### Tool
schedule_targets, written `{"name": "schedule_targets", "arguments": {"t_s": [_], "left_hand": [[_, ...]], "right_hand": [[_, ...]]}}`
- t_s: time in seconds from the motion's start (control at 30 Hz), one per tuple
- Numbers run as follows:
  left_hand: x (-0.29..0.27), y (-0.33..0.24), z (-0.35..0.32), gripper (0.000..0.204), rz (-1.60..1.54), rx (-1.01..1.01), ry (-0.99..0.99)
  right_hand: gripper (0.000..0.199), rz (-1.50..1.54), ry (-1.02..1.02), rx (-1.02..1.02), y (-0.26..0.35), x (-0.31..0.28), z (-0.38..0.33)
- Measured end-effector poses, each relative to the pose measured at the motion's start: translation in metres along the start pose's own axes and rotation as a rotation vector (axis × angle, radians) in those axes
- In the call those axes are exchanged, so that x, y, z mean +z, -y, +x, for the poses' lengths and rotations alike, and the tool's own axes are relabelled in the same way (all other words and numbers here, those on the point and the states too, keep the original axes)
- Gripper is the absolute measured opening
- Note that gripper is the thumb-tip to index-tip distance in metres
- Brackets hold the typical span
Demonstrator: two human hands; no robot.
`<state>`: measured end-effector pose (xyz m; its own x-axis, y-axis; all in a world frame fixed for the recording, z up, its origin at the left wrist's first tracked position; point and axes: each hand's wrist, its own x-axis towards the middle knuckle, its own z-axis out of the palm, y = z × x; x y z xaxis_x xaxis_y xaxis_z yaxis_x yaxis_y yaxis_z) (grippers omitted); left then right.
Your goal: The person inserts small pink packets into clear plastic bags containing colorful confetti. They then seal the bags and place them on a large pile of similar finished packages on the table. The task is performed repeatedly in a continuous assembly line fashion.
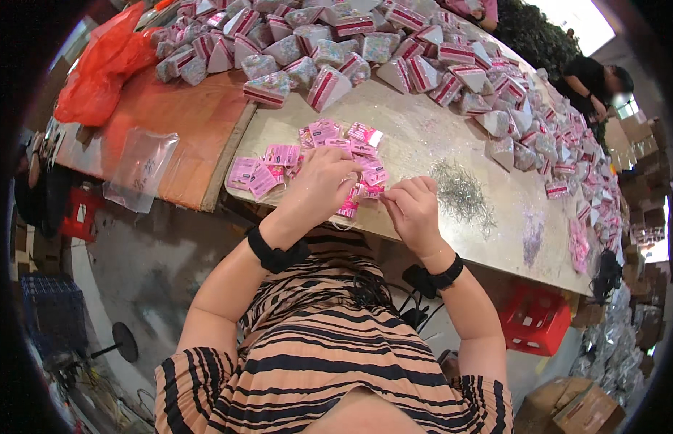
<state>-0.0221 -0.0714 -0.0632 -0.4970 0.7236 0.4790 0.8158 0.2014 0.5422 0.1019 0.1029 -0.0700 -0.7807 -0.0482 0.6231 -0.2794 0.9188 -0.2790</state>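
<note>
My left hand is bent over a loose pile of small pink printed tags near the table's front edge. Its fingers and thumb close on a pink tag partly hidden below them. A thin pale string loop hangs by that tag, over the edge. To its right, my right hand is closed in a pinch, fingertips close to the held tag's side. What lies in the pinch is too small to make out. A scattered heap of thin silvery pins or wires lies right of my right hand.
Many glittery wedge-shaped, cake-slice-like pieces are heaped across the table's far and right sides. An orange plastic bag and a clear bag lie at left. A red crate stands below the table; another person is at far right.
</note>
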Motion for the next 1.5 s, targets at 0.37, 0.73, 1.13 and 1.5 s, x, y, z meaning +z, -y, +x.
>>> {"name": "schedule_targets", "arguments": {"t_s": [0.37,0.73,1.13,1.5], "left_hand": [[0.017,0.006,0.03,0.019,-0.423,-0.114,0.233],[0.021,-0.01,0.059,0.016,-0.875,-0.463,0.193],[0.037,-0.035,0.069,0.011,-1.358,-0.593,-0.026],[-0.008,-0.034,0.071,0.009,-0.336,0.155,0.04]], "right_hand": [[0.012,-0.093,-0.205,-0.102,-0.01,-0.004,0.009],[0.016,-0.133,-0.281,-0.138,-0.018,-0.019,0.025],[0.008,0.924,-0.421,0.572,-0.025,-0.011,0.032],[0.009,1.388,-0.138,0.909,-0.018,-0.038,0.032]]}}
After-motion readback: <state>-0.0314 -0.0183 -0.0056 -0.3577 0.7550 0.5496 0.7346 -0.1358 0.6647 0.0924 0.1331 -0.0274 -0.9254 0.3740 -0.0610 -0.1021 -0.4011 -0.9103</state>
